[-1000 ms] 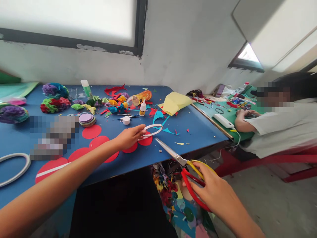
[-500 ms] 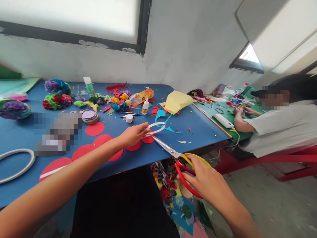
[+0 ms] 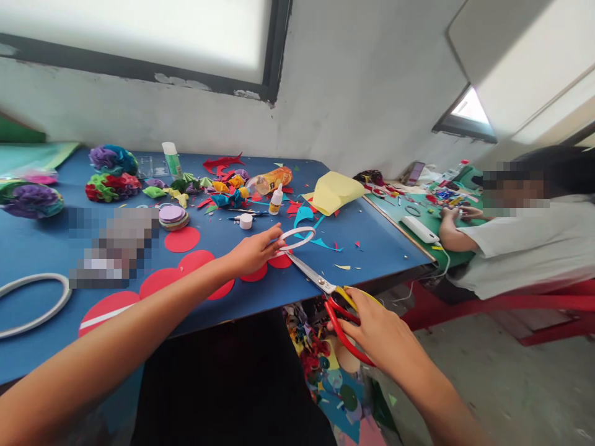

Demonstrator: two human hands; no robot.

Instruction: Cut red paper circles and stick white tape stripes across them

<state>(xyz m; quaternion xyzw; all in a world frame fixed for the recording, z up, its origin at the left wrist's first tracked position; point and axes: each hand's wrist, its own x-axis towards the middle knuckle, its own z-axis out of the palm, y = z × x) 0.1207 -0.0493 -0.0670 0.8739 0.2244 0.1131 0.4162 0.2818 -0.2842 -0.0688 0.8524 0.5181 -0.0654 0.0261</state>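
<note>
My left hand point(image 3: 253, 252) reaches over the blue table point(image 3: 372, 248) and pinches a thin white paper ring point(image 3: 300, 237), held just above several red paper circles point(image 3: 182, 239). My right hand point(image 3: 379, 331) is closed through the red and yellow handles of a pair of scissors point(image 3: 320, 284). The shiny blades point up and left, and their tips reach the ring's near edge right beside my left fingers.
Paper pom-pom flowers point(image 3: 111, 172), glue bottles point(image 3: 276, 201), a folded yellow sheet point(image 3: 334, 192) and coloured scraps litter the far side. A large white ring point(image 3: 32, 303) lies at the left edge. A seated person point(image 3: 525, 238) works at the green table point(image 3: 418, 214) on the right. Scraps pile on the floor point(image 3: 325, 378).
My right hand has brought the scissors up and left, from off the table's edge until the blade tips meet the white ring. My left hand with the ring has barely shifted.
</note>
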